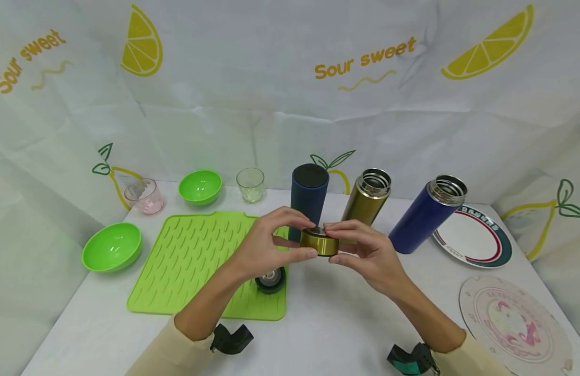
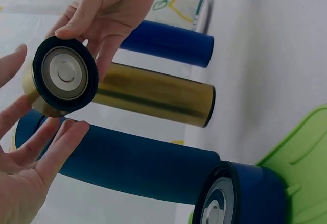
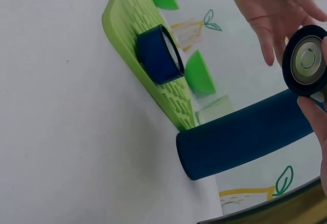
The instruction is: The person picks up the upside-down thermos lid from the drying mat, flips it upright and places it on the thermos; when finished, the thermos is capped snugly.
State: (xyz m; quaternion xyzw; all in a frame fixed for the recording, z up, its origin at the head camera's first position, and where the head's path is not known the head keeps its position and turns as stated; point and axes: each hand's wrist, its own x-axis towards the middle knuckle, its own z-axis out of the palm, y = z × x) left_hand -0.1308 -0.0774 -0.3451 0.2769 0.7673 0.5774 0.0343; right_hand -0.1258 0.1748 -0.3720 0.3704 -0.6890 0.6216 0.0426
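My right hand (image 1: 371, 250) pinches a gold bottle lid (image 1: 320, 244) between thumb and fingers, above the table. Its dark-rimmed underside, with a silver centre, shows in both wrist views. Beside the lid is my left hand (image 1: 266, 245), fingers spread around its side; in the left wrist view the thumb stands apart from it. Behind the hands stand a dark blue bottle (image 1: 308, 196) with its top covered, a gold bottle (image 1: 362, 206) with an uncovered steel mouth, and a blue bottle (image 1: 418, 222), also uncovered. A blue lid (image 3: 158, 55) lies on the green mat (image 1: 191, 261), partly hidden by my left hand in the head view.
Two green bowls (image 1: 112, 248) are at the left, one farther back. A pinkish glass (image 1: 146, 197) and a clear glass (image 1: 250, 185) stand along the back. At right lie a rimmed plate (image 1: 468, 237) and a round pink mat (image 1: 515, 324).
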